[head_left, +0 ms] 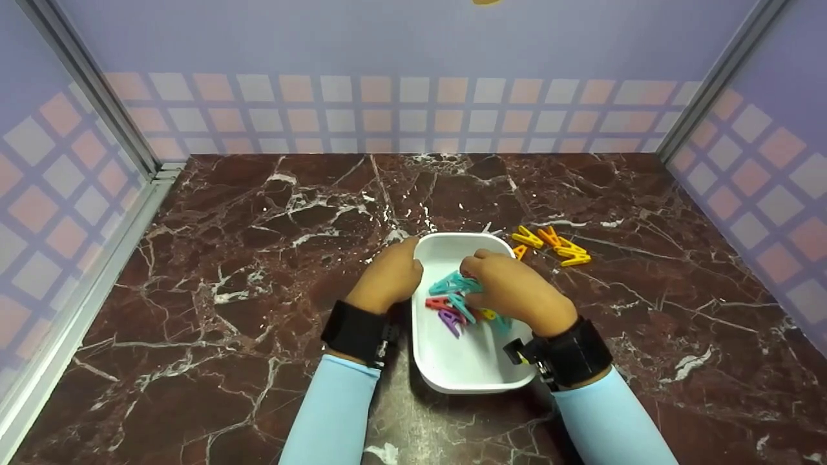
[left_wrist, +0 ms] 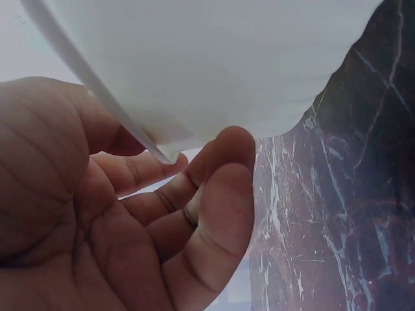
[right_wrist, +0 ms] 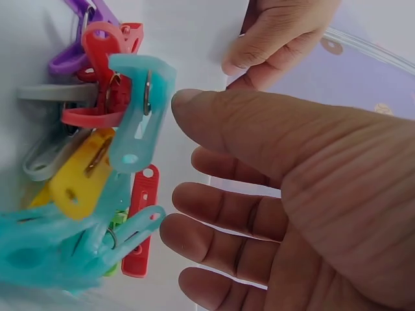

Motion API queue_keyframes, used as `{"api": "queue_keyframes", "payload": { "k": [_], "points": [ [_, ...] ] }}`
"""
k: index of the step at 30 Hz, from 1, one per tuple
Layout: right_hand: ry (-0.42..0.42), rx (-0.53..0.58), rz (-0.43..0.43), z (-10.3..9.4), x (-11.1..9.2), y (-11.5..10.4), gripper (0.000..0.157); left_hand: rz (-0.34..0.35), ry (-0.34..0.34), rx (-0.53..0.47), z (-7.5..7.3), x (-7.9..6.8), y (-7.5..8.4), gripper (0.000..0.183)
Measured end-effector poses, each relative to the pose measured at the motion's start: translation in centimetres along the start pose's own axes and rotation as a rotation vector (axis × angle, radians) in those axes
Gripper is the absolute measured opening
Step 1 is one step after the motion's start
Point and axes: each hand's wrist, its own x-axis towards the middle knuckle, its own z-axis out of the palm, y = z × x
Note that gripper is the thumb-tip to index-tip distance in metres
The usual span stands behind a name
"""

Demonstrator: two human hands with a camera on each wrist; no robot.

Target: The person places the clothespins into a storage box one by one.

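A white plastic tub (head_left: 468, 368) contains clothespins in several colours. At its far left corner my left hand (head_left: 389, 274) grips the rim, thumb over the edge and fingers (left_wrist: 227, 207) curled beneath on the outside. My right hand (head_left: 517, 287) reaches down into the tub, its fingers apart and nothing between them. The right thumb tip is close beside a teal clothespin (right_wrist: 141, 116) in the right wrist view. Around that one lie a red clothespin (right_wrist: 97, 45), a purple clothespin (right_wrist: 68, 58), a yellow clothespin (right_wrist: 81, 181) and a grey clothespin (right_wrist: 45, 155).
On the dark marbled table (head_left: 213, 361), just past the tub's far right corner, lie several yellow clothespins (head_left: 574, 248) and orange clothespins (head_left: 549, 236). A tiled-pattern wall (head_left: 413, 110) closes the back, and panels stand at both sides.
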Motion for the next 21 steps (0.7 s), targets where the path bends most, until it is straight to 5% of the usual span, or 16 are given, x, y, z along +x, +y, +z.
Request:
{"api": "queue_keyframes", "payload": {
  "k": [12, 21],
  "points": [
    [0.042, 0.059, -0.017, -1.2, -0.6, 0.4, 0.038, -0.005, -0.004, 0.001, 0.1, 0.1, -0.1, 0.049],
    [0.127, 0.171, 0.047, -2.6, -1.7, 3.1, 0.038, 0.001, 0.003, 0.005, 0.0, -0.1, 0.0, 0.047]
  ]
}}
